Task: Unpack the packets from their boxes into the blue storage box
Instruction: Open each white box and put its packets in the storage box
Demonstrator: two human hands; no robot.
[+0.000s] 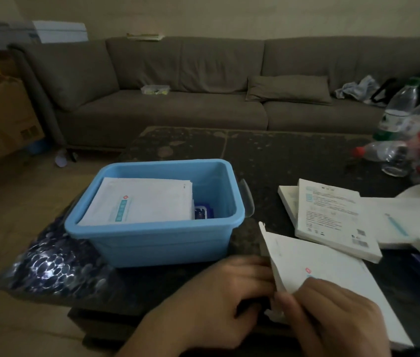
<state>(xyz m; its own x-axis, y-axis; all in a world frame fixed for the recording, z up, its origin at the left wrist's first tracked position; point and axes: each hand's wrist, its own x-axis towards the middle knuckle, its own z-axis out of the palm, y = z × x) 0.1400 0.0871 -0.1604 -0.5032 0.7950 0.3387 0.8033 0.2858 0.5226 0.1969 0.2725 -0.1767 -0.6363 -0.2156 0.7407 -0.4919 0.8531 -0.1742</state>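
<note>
While both hands work at its near end, a flat white box [332, 276] lies tilted at the front right of the dark table [268, 155], its far corner lifted and pointing toward the blue storage box [152, 243]. The box is thin and card-like, plain white on its upper face apart from a small red mark and a bit of pale blue print near the right hand. The right hand [332, 313] lies over the box's near corner with the thumb and fingers curled round its edge, gripping it. The left hand [219, 297] is curled against the same corner from the left; it is blurred, so I cannot tell whether it pinches the flap or only touches it. The blue storage box sits left of centre on the table, and a stack of white packets [141, 202] with a teal stripe and a red mark fills most of it, with a small dark blue item [202, 212] beside the stack. More white boxes [332, 215] lie overlapping to the right, printed with small text and codes.
</note>
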